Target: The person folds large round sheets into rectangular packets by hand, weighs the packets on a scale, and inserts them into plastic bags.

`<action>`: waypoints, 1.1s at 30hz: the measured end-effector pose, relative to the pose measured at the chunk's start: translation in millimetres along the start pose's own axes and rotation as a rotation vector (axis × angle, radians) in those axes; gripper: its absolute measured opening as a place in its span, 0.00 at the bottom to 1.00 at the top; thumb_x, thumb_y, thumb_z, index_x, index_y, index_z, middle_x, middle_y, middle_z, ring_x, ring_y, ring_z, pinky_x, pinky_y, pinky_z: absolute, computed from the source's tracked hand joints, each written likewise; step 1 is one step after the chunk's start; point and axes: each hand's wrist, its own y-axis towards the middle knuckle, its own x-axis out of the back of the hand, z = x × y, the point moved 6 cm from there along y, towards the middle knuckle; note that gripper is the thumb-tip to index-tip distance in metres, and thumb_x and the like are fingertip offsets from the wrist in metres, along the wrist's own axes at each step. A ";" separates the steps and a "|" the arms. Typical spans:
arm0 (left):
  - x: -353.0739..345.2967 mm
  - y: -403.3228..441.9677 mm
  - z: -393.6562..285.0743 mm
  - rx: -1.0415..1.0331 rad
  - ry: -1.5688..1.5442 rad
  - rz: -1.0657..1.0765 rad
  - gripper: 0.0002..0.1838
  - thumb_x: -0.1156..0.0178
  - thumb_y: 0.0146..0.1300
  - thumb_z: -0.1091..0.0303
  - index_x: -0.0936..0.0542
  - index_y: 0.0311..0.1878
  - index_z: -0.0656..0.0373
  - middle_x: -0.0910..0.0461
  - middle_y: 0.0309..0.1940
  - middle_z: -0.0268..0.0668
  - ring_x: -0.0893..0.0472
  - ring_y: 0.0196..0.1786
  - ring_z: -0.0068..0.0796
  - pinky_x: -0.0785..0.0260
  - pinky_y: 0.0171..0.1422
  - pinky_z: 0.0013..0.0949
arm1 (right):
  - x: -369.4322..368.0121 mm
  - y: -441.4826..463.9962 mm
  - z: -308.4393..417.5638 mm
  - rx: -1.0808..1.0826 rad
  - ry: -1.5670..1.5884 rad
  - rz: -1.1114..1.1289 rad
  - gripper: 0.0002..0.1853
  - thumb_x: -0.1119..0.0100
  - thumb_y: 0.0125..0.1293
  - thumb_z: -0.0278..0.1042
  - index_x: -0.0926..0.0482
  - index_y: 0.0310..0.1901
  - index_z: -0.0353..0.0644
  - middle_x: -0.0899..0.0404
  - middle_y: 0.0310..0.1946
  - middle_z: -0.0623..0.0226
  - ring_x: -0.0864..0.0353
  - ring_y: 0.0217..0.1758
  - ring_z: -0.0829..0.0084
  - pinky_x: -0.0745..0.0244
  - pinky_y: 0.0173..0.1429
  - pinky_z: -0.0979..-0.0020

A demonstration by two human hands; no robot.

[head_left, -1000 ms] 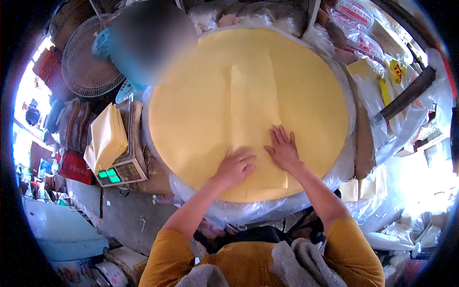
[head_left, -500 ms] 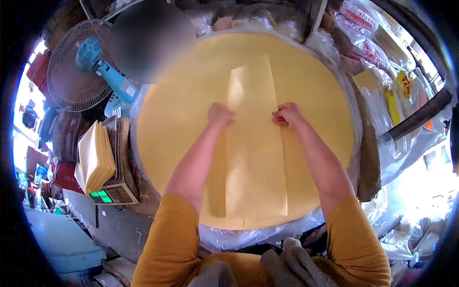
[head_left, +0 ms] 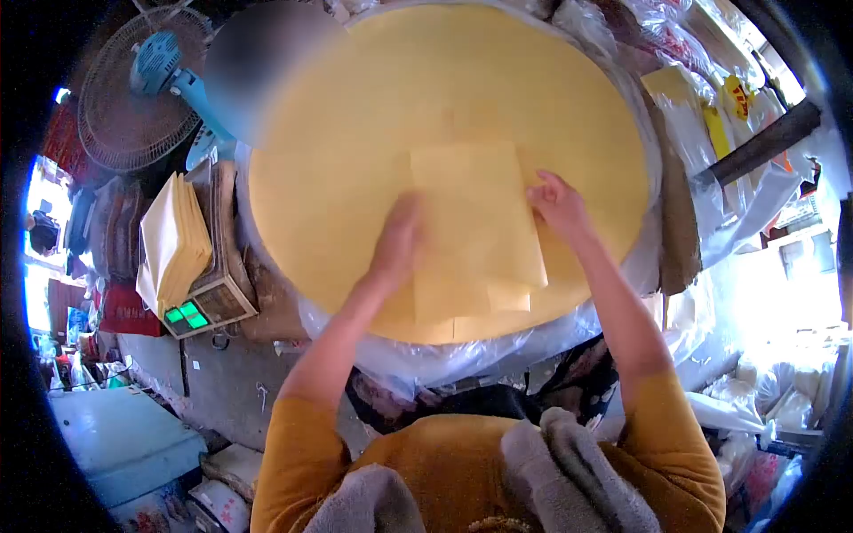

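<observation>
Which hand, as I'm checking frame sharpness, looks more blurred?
The left hand, at the yellow paper's left side; its outline is smeared, while the right hand looks crisper.

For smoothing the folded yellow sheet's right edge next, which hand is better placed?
Probably the right hand: it is close beside that edge of the folded yellow sheet, though contact is unclear. The left hand, blurred, is by the opposite edge.

This looks like a small, cluttered workshop. A scale (head_left: 213, 304) with a lit display bears folded yellow sheets (head_left: 179, 233) beside a broad round yellow surface (head_left: 329, 213), while a fan (head_left: 158, 67) and plastic packaging (head_left: 745, 209) crowd the sides.
</observation>
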 end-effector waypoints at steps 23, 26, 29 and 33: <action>-14.2 -83.1 -67.2 -0.359 0.679 0.404 0.34 0.43 0.54 0.55 0.37 0.62 0.63 0.38 0.62 0.48 0.39 0.66 0.43 0.45 0.68 0.43 | -57.6 -84.9 24.2 0.635 -0.892 0.329 0.25 0.58 0.64 0.31 0.41 0.64 0.47 0.48 0.68 0.66 0.52 0.72 0.65 0.55 0.70 0.52; -14.7 -80.8 -50.9 -0.262 0.512 0.467 0.31 0.44 0.54 0.62 0.36 0.62 0.60 0.35 0.61 0.43 0.36 0.64 0.43 0.38 0.64 0.38 | -36.6 -103.8 29.6 0.680 -0.767 0.528 0.26 0.56 0.61 0.26 0.38 0.63 0.49 0.43 0.66 0.68 0.49 0.71 0.65 0.53 0.71 0.56; 12.4 -84.3 -78.9 0.089 0.111 0.629 0.25 0.47 0.55 0.69 0.32 0.59 0.58 0.31 0.58 0.39 0.34 0.63 0.42 0.36 0.63 0.36 | -20.0 -129.9 31.9 0.752 -0.609 0.538 0.27 0.52 0.57 0.22 0.34 0.60 0.50 0.36 0.63 0.69 0.43 0.68 0.65 0.51 0.70 0.56; 47.1 -96.8 -97.6 -0.097 0.053 0.242 0.20 0.47 0.54 0.73 0.26 0.53 0.58 0.26 0.53 0.41 0.32 0.61 0.42 0.35 0.61 0.35 | -3.9 -159.3 40.1 0.633 -0.416 0.574 0.34 0.46 0.50 0.18 0.36 0.61 0.53 0.36 0.62 0.68 0.37 0.64 0.59 0.45 0.69 0.59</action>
